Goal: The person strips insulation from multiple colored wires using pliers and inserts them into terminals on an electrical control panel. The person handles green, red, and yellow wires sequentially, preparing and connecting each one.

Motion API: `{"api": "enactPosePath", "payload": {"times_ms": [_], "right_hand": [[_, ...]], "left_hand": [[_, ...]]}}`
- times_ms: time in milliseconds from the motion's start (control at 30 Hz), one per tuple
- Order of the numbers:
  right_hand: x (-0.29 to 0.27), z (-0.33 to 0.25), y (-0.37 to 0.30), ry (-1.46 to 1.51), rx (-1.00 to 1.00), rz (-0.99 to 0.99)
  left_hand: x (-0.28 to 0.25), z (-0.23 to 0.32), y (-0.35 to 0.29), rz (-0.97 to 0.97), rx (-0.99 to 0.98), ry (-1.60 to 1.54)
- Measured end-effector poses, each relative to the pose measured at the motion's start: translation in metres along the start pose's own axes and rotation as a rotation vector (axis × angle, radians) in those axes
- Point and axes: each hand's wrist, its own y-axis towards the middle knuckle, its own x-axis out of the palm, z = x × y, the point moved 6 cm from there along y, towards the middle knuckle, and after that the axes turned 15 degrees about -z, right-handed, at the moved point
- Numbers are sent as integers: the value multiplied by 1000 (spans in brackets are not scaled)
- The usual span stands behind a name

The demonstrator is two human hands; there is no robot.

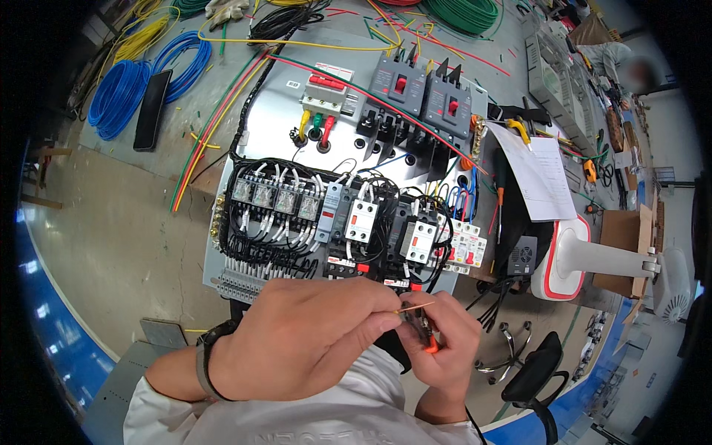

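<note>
My left hand is closed in a pinch on a thin wire, whose bare copper-coloured end sticks out to the right past the fingertips. Closed around small orange-handled pliers is my right hand; the dark jaws are right at the wire, though whether they grip it is hard to see. Both hands are in front of the near edge of a metal panel. On that panel sit relays, contactors, grey breakers and a row of terminal blocks with bundled black wiring.
Blue wire coils and a black phone lie at the far left, a green coil at the back. Right of the panel are a screwdriver, paper sheets and a white-and-red device. An office chair stands lower right.
</note>
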Motion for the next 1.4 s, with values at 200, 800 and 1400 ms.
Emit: {"api": "enactPosePath", "payload": {"times_ms": [200, 800, 1400], "right_hand": [[2, 3, -2, 54, -12, 28], [4, -1, 5, 24, -73, 55], [5, -2, 6, -61, -127, 49]], "left_hand": [[-3, -1, 3, -134, -97, -56], [-10, 2, 1, 20, -29, 18], [-11, 4, -3, 19, -9, 48]]}}
